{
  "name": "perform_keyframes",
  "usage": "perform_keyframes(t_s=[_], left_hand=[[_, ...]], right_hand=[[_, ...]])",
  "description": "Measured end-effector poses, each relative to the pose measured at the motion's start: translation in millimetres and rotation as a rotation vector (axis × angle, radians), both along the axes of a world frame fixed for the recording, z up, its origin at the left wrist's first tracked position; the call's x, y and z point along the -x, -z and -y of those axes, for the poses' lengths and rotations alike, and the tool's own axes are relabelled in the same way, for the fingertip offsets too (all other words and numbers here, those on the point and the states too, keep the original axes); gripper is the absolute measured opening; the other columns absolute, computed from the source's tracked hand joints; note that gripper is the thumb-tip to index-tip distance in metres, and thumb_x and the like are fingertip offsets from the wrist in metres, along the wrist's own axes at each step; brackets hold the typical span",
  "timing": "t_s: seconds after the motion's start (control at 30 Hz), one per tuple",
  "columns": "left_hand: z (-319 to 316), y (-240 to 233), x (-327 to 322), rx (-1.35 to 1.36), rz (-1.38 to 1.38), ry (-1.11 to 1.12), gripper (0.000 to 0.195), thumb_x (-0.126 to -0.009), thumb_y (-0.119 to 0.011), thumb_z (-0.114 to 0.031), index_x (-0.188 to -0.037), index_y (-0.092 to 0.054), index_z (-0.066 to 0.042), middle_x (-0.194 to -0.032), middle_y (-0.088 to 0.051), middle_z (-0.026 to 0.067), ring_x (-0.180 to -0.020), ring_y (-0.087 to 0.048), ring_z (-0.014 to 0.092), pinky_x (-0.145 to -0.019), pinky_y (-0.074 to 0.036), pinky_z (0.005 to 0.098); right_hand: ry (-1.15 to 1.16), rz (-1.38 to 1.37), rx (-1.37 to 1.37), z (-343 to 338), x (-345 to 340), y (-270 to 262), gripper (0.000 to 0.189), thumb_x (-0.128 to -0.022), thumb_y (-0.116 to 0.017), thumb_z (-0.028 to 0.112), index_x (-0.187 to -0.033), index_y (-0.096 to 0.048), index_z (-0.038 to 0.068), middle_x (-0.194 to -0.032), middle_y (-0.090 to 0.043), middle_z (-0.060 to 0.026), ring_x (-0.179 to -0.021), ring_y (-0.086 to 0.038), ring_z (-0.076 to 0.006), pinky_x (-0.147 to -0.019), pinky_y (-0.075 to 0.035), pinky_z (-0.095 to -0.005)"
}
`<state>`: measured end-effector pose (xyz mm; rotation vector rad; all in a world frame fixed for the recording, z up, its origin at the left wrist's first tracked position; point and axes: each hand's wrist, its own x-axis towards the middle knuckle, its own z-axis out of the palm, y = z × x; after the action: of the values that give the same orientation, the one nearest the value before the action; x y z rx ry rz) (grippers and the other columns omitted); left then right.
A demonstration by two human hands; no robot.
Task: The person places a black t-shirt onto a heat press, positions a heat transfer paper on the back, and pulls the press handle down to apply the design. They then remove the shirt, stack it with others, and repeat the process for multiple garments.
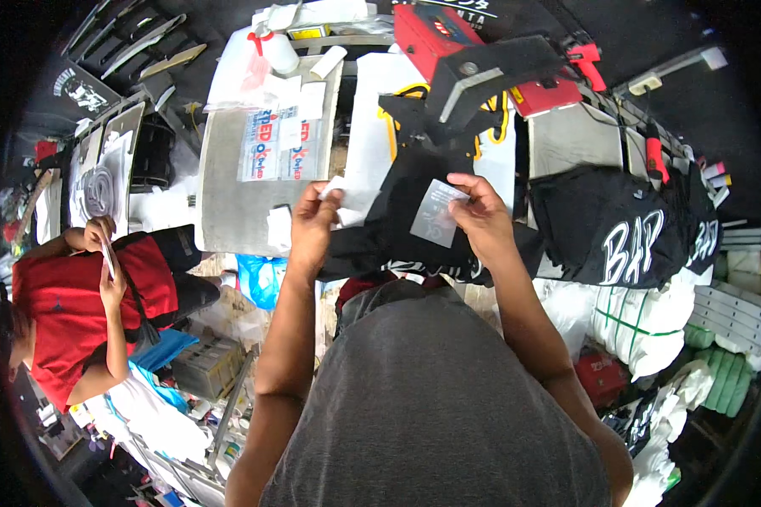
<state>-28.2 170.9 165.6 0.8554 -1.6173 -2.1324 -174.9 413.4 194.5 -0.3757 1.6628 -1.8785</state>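
My left hand [318,215] pinches a small white paper piece [331,188] between thumb and fingers. In my right hand [480,206] is a translucent film square [434,218] with pale printing, held by its right edge. Both hands are over a black garment [412,184] spread in front of me. Under its upper part lies a white sheet or cloth with yellow-and-black print [368,133]. A black and red press-like machine [447,70] stands just beyond it. A plastic sheet with red and blue print [257,149] lies on the grey board at the left.
A person in a red shirt [95,298] stands at the left, holding a phone-like object. Black T-shirts with white lettering [609,228] lie at the right. A white spray bottle with a red top [280,52] stands beyond the grey board [228,209]. A red heat gun [654,155] hangs at the right.
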Motion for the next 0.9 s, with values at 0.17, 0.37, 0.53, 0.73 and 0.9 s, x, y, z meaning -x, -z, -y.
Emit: perform_keyframes(t_s=[0.17,0.37,0.53,0.73,0.9], left_hand=[[58.0,55.1,-0.9,0.041,0.211,-0.189,0.012,-0.095,-0.065,-0.019,-0.102,-0.066,-0.009,-0.08,-0.06,-0.0034,-0.067,-0.053,0.007,-0.059,-0.043,0.0231],[115.9,122.8,9.9,-0.243,0.065,-0.407,0.028,-0.097,-0.063,-0.027,-0.104,-0.06,0.0,-0.088,-0.066,0.0081,-0.077,-0.066,0.019,-0.067,-0.057,0.0326],[47.6,89.3,-1.2,-0.039,0.267,-0.157,0.027,-0.102,-0.055,-0.026,-0.108,-0.061,-0.001,-0.095,-0.069,0.0106,-0.078,-0.067,0.018,-0.068,-0.056,0.0309],[-60.0,22.3,17.7,0.045,0.097,0.324,0.027,-0.098,-0.065,-0.015,-0.122,-0.057,-0.004,-0.106,-0.067,0.0075,-0.088,-0.064,0.013,-0.076,-0.054,0.0282],[-72.3,10.8,46.5,0.438,0.157,0.441,0.022,-0.094,-0.066,-0.009,-0.115,-0.063,-0.003,-0.096,-0.069,0.0068,-0.085,-0.064,0.013,-0.074,-0.053,0.0294]], right_hand=[[-0.028,-0.166,-0.076,-38.5,0.2,10.0,0.017,-0.095,-0.059,0.002,-0.111,-0.064,0.005,-0.094,-0.062,0.0016,-0.082,-0.054,-0.005,-0.072,-0.044,-0.0216],[0.151,0.105,-0.256,-68.0,-17.0,33.9,0.017,-0.093,-0.061,0.006,-0.108,-0.058,-0.002,-0.088,-0.064,-0.0075,-0.073,-0.061,-0.0132,-0.065,-0.048,-0.0261],[0.236,0.35,-0.116,-65.3,-35.5,42.8,0.021,-0.094,-0.058,0.005,-0.113,-0.056,-0.002,-0.098,-0.065,-0.0126,-0.081,-0.067,-0.0208,-0.072,-0.055,-0.032],[0.169,0.702,0.211,-25.2,-55.1,52.8,0.021,-0.094,-0.06,0.009,-0.114,-0.056,0.001,-0.106,-0.066,-0.0129,-0.09,-0.068,-0.0274,-0.082,-0.053,-0.0392],[0.099,0.559,-0.067,-22.6,-71.1,47.9,0.023,-0.094,-0.064,0.013,-0.113,-0.056,0.002,-0.099,-0.065,-0.0106,-0.086,-0.068,-0.021,-0.076,-0.055,-0.0338]])
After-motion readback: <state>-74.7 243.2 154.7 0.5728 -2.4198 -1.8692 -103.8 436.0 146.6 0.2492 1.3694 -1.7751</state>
